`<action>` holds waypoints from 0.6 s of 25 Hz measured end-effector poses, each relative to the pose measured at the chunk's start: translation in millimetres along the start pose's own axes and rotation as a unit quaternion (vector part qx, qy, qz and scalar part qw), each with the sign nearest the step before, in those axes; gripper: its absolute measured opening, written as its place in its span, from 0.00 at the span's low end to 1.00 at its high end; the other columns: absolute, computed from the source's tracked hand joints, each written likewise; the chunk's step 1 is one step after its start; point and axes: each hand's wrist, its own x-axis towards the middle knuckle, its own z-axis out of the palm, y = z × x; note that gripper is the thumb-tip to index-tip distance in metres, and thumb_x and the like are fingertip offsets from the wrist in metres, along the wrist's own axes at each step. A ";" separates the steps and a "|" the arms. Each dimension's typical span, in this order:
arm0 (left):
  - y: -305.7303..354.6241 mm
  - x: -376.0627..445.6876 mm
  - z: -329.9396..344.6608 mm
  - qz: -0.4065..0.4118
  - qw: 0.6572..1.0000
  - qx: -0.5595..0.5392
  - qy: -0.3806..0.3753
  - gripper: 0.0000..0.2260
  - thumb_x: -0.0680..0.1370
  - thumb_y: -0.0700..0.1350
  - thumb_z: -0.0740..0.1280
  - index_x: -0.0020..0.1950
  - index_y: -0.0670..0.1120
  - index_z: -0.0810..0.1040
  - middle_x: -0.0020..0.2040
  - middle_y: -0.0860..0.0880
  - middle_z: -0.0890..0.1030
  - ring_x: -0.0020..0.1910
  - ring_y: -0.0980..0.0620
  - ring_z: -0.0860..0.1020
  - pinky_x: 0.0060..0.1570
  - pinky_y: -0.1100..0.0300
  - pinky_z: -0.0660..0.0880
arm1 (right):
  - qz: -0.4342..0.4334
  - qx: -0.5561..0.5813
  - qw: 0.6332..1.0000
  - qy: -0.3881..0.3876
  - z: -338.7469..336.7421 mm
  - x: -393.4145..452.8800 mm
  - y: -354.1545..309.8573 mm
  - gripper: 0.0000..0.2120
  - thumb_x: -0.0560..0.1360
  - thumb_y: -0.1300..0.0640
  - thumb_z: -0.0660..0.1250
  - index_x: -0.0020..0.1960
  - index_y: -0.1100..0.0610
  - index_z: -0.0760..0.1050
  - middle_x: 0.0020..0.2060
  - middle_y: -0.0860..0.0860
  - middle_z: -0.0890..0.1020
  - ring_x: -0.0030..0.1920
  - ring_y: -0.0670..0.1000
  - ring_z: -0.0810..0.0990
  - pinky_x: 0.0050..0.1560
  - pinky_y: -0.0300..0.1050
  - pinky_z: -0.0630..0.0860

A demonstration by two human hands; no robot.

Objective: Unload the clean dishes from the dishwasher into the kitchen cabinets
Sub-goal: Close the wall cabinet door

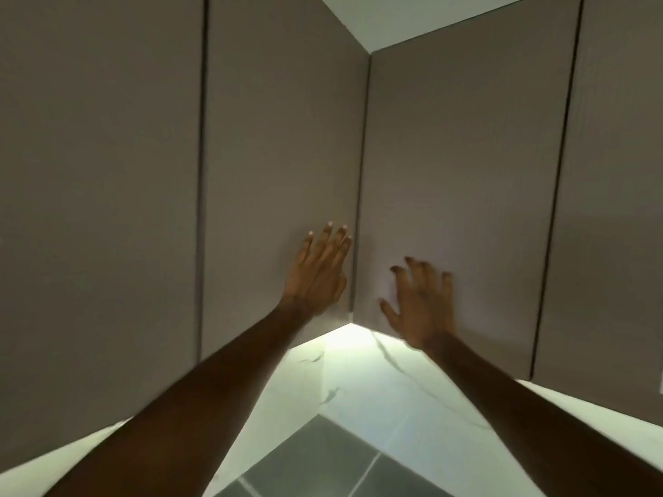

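Observation:
I look up at a corner of grey-brown upper kitchen cabinets with flat handleless doors, all closed. My left hand [317, 270] lies flat, fingers straight, against the lower right part of the left corner door [283, 138]. My right hand [419, 303] is spread on the lower left part of the right corner door [462, 156], its fingers slightly bent and holding nothing. No dishes and no dishwasher are in view.
More closed cabinet doors [97, 174] run off to the left and another [617, 191] to the right. Below the cabinets a lit white marble backsplash [344, 374] meets a dark grey tiled countertop [323, 457]. A white ceiling [412, 16] shows above.

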 end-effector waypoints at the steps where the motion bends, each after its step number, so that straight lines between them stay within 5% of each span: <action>1: -13.8 -17.3 -31.0 -0.004 1.000 0.020 0.008 0.32 0.81 0.53 0.59 0.84 0.45 0.57 0.85 0.45 0.53 0.84 0.42 0.49 0.81 0.40 0.50 | -0.004 0.014 1.000 0.018 -18.3 -4.7 -4.0 0.32 0.74 0.36 0.68 0.72 0.50 0.72 0.75 0.56 0.70 0.72 0.63 0.69 0.71 0.68 0.64; 9: -128.9 -195.1 -296.3 -0.018 0.959 0.269 -0.088 0.37 0.79 0.53 0.61 0.84 0.43 0.53 0.85 0.42 0.49 0.84 0.42 0.47 0.80 0.41 0.51 | -0.108 0.269 0.950 0.120 -166.6 -89.3 -195.4 0.23 0.70 0.47 0.68 0.65 0.50 0.76 0.67 0.55 0.73 0.63 0.62 0.74 0.61 0.58 0.69; 15: -200.8 -325.4 -485.8 -0.146 0.899 0.382 -0.159 0.40 0.78 0.55 0.65 0.84 0.42 0.52 0.85 0.41 0.46 0.84 0.41 0.47 0.81 0.41 0.51 | -0.352 0.373 0.851 0.111 -294.5 -184.5 -364.9 0.24 0.69 0.49 0.67 0.65 0.49 0.75 0.71 0.57 0.72 0.68 0.61 0.74 0.65 0.59 0.69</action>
